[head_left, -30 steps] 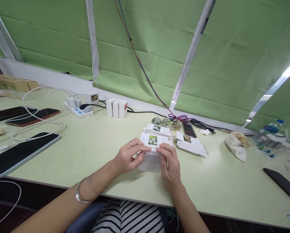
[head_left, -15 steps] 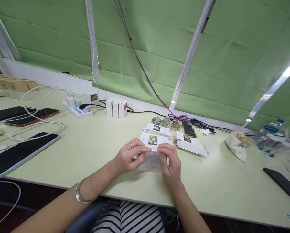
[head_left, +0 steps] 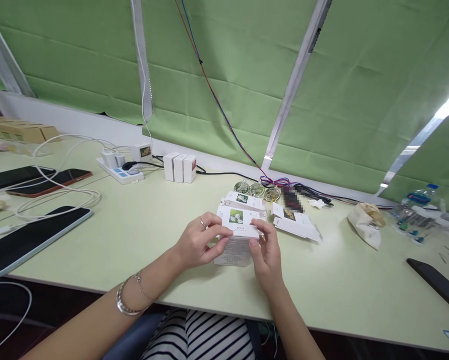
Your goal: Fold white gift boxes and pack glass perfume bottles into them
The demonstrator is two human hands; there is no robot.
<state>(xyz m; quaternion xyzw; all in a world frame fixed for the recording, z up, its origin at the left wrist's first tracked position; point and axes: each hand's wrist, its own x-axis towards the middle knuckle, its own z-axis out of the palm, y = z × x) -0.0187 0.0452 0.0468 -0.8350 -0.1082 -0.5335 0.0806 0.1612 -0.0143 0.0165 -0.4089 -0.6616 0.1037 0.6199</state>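
A small white printed carton [head_left: 243,229] with a white-flower picture is between my hands, near the table's front edge. My left hand [head_left: 201,241] pinches its near left edge between thumb and fingers. On the right side, my right hand [head_left: 266,252] grips the carton with its thumb on the near edge and fingertips on top. The carton's front face, covered in small print, shows below the edge. Just behind lies a flattened white carton [head_left: 247,200], and another with a yellowish picture [head_left: 295,222] lies to the right. Several round clear ornaments [head_left: 257,189] sit behind these.
Three small white boxes [head_left: 179,167] stand near the wall. A power strip [head_left: 119,171] with chargers and white cables is further left, near several phones [head_left: 36,240]. To the right are a crumpled pouch [head_left: 365,225], a water bottle [head_left: 415,200] and a dark phone [head_left: 436,282].
My right hand's fingers have shifted outward to the carton's right side, and its thumb now rests on the near edge. More of the printed top shows. My left hand has barely moved.
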